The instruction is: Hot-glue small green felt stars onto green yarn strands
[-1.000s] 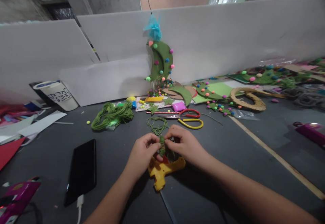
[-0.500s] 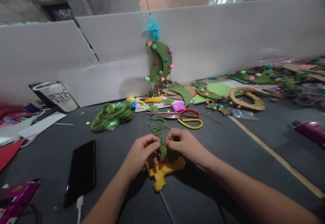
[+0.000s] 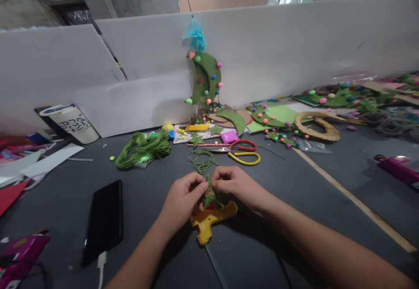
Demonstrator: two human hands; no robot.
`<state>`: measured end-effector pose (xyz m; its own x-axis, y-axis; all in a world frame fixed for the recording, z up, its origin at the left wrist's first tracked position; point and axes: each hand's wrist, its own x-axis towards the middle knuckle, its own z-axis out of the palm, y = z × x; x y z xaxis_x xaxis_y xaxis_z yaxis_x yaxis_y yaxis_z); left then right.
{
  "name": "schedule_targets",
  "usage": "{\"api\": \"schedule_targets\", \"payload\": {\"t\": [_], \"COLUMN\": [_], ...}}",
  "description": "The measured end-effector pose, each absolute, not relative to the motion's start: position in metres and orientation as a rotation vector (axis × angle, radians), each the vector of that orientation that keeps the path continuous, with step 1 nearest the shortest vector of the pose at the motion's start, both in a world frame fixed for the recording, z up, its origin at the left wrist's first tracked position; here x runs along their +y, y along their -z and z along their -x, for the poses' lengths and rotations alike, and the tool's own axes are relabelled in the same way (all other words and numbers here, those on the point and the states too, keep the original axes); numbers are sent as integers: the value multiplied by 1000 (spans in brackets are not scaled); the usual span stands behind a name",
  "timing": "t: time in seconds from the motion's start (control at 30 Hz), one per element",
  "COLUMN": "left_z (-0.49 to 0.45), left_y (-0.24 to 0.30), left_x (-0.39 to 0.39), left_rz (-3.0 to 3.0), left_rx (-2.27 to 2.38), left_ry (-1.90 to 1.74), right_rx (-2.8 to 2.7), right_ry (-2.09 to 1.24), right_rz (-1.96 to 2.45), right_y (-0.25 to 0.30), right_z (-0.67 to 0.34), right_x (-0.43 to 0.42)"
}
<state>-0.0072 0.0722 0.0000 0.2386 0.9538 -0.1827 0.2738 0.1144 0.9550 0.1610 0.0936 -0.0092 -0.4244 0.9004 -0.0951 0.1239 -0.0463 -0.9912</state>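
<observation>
Between my hands is a small green felt star with a brownish patch on the side toward me. My left hand pinches its left edge between thumb and fingers. From the other side my right hand pinches it near the upper point. Just below lies a yellow glue gun, its upper part hidden by the star and my left hand. A glue stick runs from it toward me. Beyond my fingers are a loop of thin green cord and scissors with one red and one yellow handle.
A black phone on a white cable lies left. Green yarn and felt stars lie behind. A pompom-covered green moon hangs before the white board. Right are a straw ring and a wooden strip.
My fingers have come slightly closer together around the star's upper point. The star has shifted and turned a little. The whole view has moved slightly; the glue gun stays on the table.
</observation>
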Motion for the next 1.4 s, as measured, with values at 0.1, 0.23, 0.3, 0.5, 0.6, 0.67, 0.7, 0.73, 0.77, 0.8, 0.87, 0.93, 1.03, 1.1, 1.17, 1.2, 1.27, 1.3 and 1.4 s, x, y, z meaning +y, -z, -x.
{"api": "schedule_targets", "payload": {"t": [0.1, 0.23, 0.3, 0.5, 0.6, 0.67, 0.7, 0.73, 0.77, 0.8, 0.87, 0.93, 1.03, 1.1, 1.17, 1.2, 1.27, 1.3, 1.4], "left_z": [8, 8, 8, 11, 11, 10, 10, 9, 9, 10, 11, 13, 15, 15, 14, 14, 12, 12, 10], "left_y": [1, 4, 5, 6, 5, 3, 2, 2, 2, 3, 5, 8, 9, 7, 3, 1, -2, -4, -5], "left_x": [72, 74, 75, 80, 80, 79, 79, 79, 79, 79, 80, 82, 84, 84, 83, 82, 81, 81, 80], "left_rz": [-1461, -1542, -1501, -1351, -1317, -1314, -1319, -1327, -1335, -1340, -1341, -1333, -1299, -1283, -1284, -1290, -1277, -1260, -1231], "left_rx": [1276, 1306, 1301, 1206, 1218, 1228, 1231, 1236, 1247, 1266, 1303, 1335, 1351, 1353, 1355, 1346, 1294, 1261, 1206], "left_ry": [-784, -826, -828, -802, -811, -823, -828, -836, -850, -869, -922, -961, -978, -974, -983, -999, -1053, -1070, -986], "right_rx": [-1554, -1548, -1544, -1457, -1429, -1434, -1439, -1444, -1445, -1445, -1448, -1463, -1499, -1514, -1520, -1521, -1520, -1522, -1545], "right_ry": [-1563, -1489, -1466, -1529, -1541, -1533, -1525, -1517, -1511, -1507, -1501, -1478, -1434, -1422, -1417, -1416, -1414, -1411, -1385], "right_rz": [1098, 1127, 1137, 1138, 1132, 1137, 1142, 1146, 1152, 1156, 1157, 1159, 1160, 1145, 1128, 1123, 1121, 1121, 1126], "right_y": [12, 15, 15, 13, 12, 12, 13, 12, 12, 12, 12, 12, 11, 10, 8, 8, 6, 6, 7], "right_z": [-160, -159, -158, -156, -157, -157, -158, -158, -158, -158, -158, -158, -158, -158, -158, -159, -159, -159, -160], "right_x": [94, 95, 96, 95, 94, 93, 93, 93, 93, 93, 94, 94, 94, 94, 94, 94, 94, 94, 94]}}
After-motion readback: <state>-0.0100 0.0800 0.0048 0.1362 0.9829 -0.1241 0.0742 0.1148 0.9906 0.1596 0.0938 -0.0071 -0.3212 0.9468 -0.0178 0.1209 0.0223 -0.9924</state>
